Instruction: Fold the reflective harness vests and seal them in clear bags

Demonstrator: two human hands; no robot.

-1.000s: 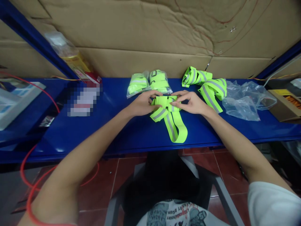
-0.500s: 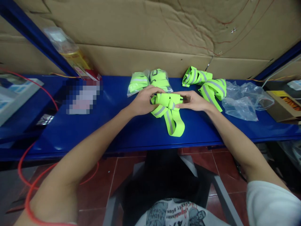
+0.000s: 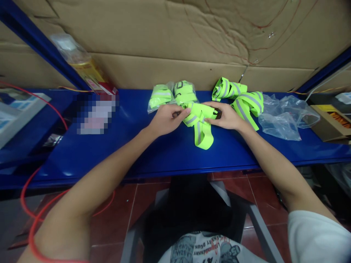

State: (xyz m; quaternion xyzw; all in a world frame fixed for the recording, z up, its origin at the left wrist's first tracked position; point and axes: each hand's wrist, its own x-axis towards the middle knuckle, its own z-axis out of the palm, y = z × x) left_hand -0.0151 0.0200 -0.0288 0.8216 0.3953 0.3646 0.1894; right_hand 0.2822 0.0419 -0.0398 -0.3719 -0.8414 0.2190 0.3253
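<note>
A neon-yellow reflective strap (image 3: 201, 126) with grey stripes lies bunched on the blue shelf (image 3: 153, 149), its loose loop hanging toward me. My left hand (image 3: 164, 118) grips the strap's left end and my right hand (image 3: 226, 116) grips its right end, with the folded part between them. Just behind my hands sit two bagged straps (image 3: 172, 95) in clear plastic. To the right lie loose unbagged straps (image 3: 241, 98).
Empty clear plastic bags (image 3: 285, 117) lie at the right, next to an open cardboard box (image 3: 331, 122). A blurred pack (image 3: 94, 113) and a bagged yellow item (image 3: 79, 62) stand at the left. Cardboard lines the back wall. An orange cable (image 3: 30, 204) hangs below.
Both hands have shifted a little away from me with the strap. The hanging loop has been drawn up and is shorter than before.
</note>
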